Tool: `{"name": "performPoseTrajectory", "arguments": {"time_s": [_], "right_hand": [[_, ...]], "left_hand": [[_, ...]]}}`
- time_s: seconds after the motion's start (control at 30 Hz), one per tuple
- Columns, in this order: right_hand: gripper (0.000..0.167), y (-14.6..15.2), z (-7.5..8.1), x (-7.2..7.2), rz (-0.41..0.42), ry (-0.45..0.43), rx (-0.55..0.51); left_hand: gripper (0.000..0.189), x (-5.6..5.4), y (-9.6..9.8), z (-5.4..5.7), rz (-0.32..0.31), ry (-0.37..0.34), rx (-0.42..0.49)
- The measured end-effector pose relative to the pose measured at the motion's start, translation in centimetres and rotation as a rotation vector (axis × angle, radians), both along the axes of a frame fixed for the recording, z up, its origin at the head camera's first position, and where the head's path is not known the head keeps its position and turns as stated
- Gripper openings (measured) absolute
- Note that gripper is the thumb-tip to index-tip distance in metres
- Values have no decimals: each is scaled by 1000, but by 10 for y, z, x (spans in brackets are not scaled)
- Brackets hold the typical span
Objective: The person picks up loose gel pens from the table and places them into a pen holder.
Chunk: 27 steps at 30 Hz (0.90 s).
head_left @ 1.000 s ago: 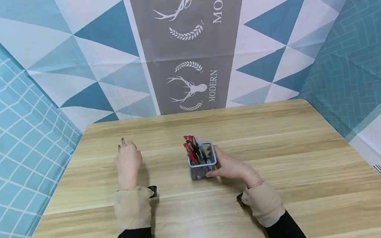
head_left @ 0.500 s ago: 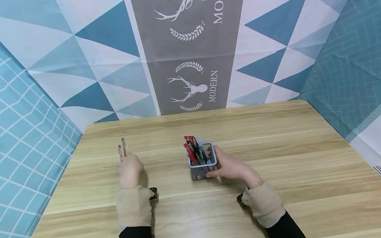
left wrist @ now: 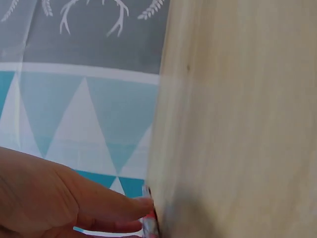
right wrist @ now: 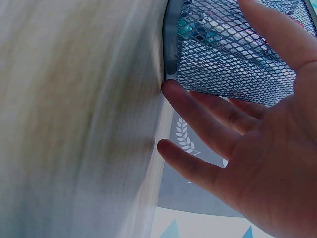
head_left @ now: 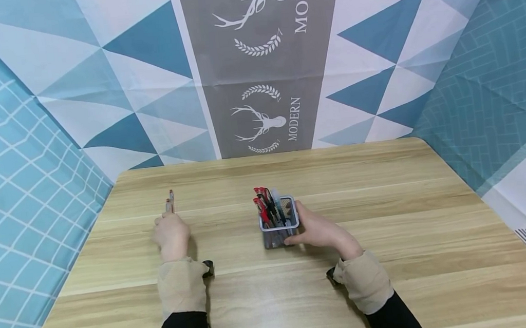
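Two slim pens [head_left: 171,200] with red tips lie close together on the table, pointing away from me at the left. My left hand [head_left: 172,235] is at their near ends. The left wrist view has thumb and fingertips pinching at the pen ends [left wrist: 149,225], mostly cut off by the frame. Mid-table stands a mesh pen holder [head_left: 276,238], upright, with several red, black and clear pens [head_left: 266,205] leaning left in it. My right hand [head_left: 319,227] holds its right side, thumb in front and fingers behind. Close up, the mesh wall [right wrist: 233,64] sits between thumb and fingers.
The wooden table [head_left: 386,200] reaches back to a patterned wall cloth [head_left: 256,72]. Blue cloth [head_left: 30,213] hangs along the left side and a teal one [head_left: 493,79] along the right. A dark wrist device [head_left: 208,269] sits on the left cuff.
My left hand drew back off the pens, then shifted slightly left to their near ends. The two pens now lie closer together. Right hand and pen holder stay put.
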State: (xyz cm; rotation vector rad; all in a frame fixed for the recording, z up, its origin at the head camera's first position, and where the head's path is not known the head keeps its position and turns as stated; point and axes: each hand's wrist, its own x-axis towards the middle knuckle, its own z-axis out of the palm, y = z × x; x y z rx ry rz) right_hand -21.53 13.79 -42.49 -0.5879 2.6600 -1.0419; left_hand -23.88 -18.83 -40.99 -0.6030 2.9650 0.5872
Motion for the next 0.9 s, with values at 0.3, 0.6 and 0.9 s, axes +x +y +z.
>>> {"name": "performPoseTrajectory", "arguments": {"time_s": [0.3, 0.6, 0.9], "right_hand": [[95, 1, 0, 0, -4, -5, -11], [95, 1, 0, 0, 3, -7, -21], [94, 0, 1, 1, 4, -7, -16]], "left_hand": [[38, -3, -5, -8, 11, -36, -28], [31, -5, -8, -10, 0, -14, -29], [18, 0, -7, -3, 0, 63, -27]]}}
